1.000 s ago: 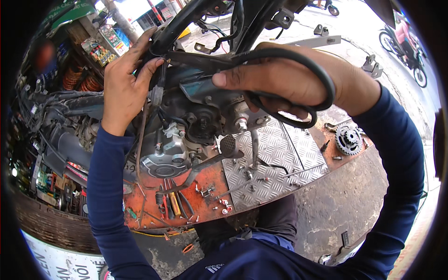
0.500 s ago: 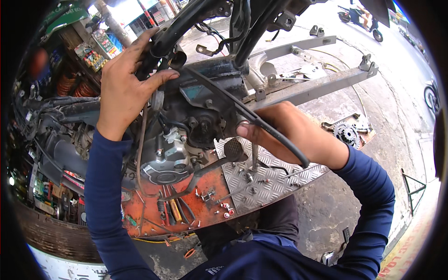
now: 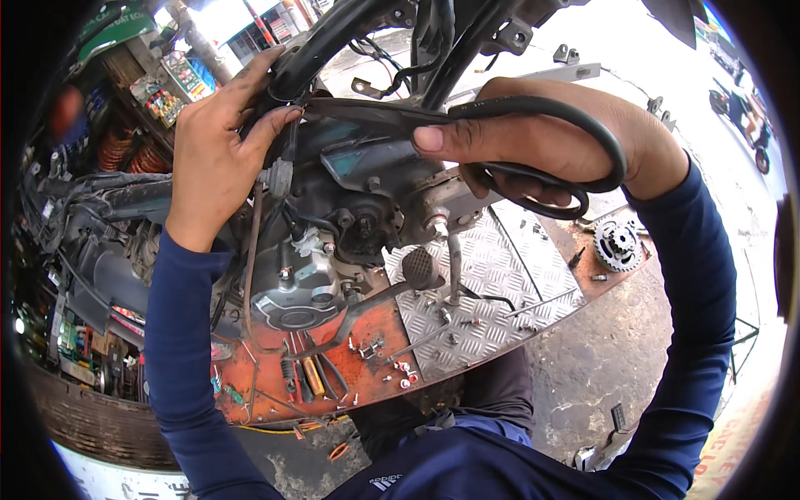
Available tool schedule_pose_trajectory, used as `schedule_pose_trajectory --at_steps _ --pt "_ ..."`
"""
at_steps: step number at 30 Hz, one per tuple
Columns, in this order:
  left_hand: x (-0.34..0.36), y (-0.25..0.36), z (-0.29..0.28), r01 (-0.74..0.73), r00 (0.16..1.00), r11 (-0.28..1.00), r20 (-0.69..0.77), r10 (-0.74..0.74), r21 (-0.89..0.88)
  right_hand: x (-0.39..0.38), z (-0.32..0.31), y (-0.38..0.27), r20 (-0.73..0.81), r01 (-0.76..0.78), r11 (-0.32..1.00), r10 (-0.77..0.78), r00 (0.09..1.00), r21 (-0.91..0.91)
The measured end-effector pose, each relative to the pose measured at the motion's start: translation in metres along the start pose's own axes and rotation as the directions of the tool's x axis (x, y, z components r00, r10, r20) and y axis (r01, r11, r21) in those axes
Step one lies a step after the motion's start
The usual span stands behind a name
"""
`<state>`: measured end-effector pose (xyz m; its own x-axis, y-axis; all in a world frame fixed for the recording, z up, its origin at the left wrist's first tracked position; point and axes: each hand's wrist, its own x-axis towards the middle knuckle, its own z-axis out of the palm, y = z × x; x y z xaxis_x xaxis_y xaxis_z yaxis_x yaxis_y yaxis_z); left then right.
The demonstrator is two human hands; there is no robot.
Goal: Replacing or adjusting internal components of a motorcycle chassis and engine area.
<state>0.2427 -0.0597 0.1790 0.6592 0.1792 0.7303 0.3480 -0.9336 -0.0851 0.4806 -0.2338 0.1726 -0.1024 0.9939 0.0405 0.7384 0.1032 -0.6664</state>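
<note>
Right hand (image 3: 533,148) clamped on looped black rubber cable (image 3: 533,104), loop bulging right of the grip, left hand (image 3: 212,158) touching black round metal tube (image 3: 332,43), its grip's closure unclear

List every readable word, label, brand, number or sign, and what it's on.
Green sign: pale lettering, partial; not transcribed.
Navy shirt: white logo lettering; not transcribed.
White panel, lower left: dark lettering, cut off.
Pale surface, lower right: reddish lettering, blurred.
Black hose or cable: tiny marks, unreadable.
</note>
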Motion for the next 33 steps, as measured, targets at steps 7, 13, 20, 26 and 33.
schedule_pose_trajectory --at_steps 7,13,20,26,33 --pt "0.000 -0.007 0.007 -0.127 0.988 0.992 -0.086 0.128 0.014 0.005 -0.014 -0.001 -0.042 0.019 1.000 -0.019 0.999 -0.003" --pt "-0.002 -0.004 0.001 -0.090 0.994 0.995 -0.062 0.093 0.049 0.000 -0.020 -0.007 -0.076 0.007 0.997 -0.013 0.997 -0.078" --pt "-0.001 -0.003 0.001 -0.083 0.995 0.996 -0.057 0.085 0.036 0.005 -0.024 -0.017 -0.059 -0.063 0.990 0.056 0.997 -0.125" --pt "-0.001 -0.004 0.002 -0.117 0.991 0.993 -0.072 0.117 0.002 0.010 -0.031 -0.026 0.002 -0.131 0.971 0.135 0.991 -0.202" --pt "0.000 -0.004 0.002 -0.146 0.987 0.989 -0.065 0.148 0.038 0.023 -0.039 -0.022 0.014 0.002 0.992 0.000 1.000 -0.129"
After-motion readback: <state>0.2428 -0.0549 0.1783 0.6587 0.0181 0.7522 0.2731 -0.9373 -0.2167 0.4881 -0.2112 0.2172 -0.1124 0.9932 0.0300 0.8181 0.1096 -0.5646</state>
